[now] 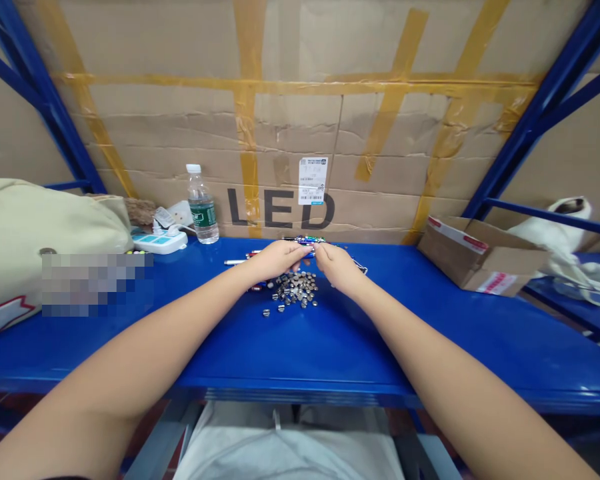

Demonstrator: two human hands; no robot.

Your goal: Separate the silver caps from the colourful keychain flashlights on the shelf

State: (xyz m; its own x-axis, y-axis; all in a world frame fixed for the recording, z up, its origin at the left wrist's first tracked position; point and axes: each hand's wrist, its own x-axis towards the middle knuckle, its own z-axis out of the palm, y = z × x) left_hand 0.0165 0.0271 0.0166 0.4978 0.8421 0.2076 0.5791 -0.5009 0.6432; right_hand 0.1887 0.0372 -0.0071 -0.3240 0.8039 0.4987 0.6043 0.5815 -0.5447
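Observation:
My left hand and my right hand meet over the middle of the blue table. The fingers of both are closed in a pinch, tip to tip, around something small that I cannot make out. Just below them lies a loose pile of small shiny metal pieces, a few strayed toward the front. Several pens lie behind my hands, partly hidden by them. To the left, a white pen-like stick pokes out from beside my left wrist.
A water bottle stands at the back left beside a white power strip and a beige bag. On the right sit an open cardboard box and a white bag. Large cardboard marked LED backs the table.

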